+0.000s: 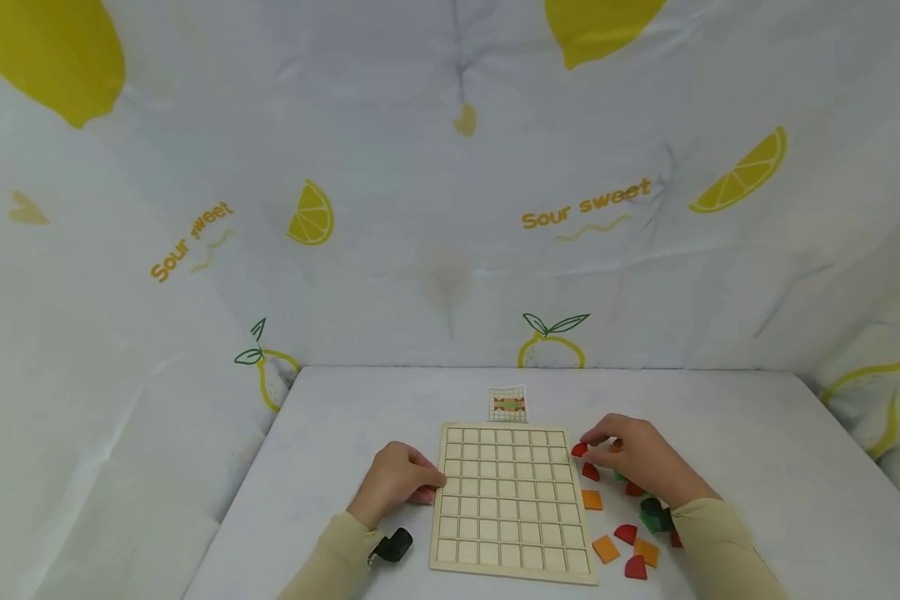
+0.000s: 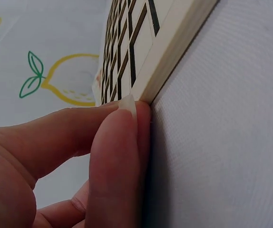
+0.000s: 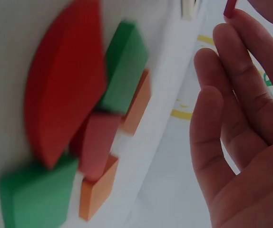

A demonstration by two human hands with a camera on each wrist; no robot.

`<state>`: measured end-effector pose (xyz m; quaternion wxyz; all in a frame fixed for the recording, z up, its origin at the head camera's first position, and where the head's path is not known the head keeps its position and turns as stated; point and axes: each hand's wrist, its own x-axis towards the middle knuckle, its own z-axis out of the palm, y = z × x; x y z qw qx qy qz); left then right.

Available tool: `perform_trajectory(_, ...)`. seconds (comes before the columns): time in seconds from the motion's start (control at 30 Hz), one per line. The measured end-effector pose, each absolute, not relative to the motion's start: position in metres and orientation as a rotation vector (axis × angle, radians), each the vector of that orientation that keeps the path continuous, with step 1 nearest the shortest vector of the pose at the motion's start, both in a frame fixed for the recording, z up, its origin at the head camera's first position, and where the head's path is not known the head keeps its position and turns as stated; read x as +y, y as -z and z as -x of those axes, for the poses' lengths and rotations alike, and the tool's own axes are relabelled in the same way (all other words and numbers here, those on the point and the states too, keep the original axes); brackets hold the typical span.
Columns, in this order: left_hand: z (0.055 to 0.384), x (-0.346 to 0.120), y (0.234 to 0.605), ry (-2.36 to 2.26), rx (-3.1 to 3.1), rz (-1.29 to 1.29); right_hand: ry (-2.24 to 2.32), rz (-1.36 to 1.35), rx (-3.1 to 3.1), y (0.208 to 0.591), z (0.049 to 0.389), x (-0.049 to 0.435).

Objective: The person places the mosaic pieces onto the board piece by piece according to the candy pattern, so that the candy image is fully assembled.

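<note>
A pale wooden grid board (image 1: 512, 498) lies flat on the table. My left hand (image 1: 396, 475) pinches the board's left edge between thumb and forefinger; the left wrist view shows the fingertips against the rim (image 2: 172, 54). Beyond the right edge of the board, my right hand (image 1: 633, 450) holds a small red quarter-round piece (image 1: 579, 450) by its fingertips. Only a sliver of that red piece (image 3: 229, 8) shows in the right wrist view, where the other fingers (image 3: 236, 66) are spread. Below it on the table lies another red piece (image 1: 590, 472).
Right of the board are loose orange squares (image 1: 605, 548), red quarter-rounds (image 1: 635, 567) and green pieces (image 3: 127, 71), some partly hidden under the right hand and wrist. A small pattern card (image 1: 507, 404) sits behind the board. A lemon-print cloth (image 1: 420, 275) hangs behind the table.
</note>
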<state>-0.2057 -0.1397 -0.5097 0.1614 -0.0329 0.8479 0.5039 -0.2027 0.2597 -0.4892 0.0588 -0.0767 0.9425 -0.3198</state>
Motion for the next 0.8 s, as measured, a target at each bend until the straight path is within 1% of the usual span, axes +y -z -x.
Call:
perform_trajectory(0.3,0.207,-0.142,0.510,-1.431,2.384,0.085,0.986,0.239,2.833,0.486,0.194,0.236)
perform_trajectory(0.8,0.208,-0.144,0.512,-1.406,2.379,0.079,0.826,0.333,2.901,0.492,0.185,0.227)
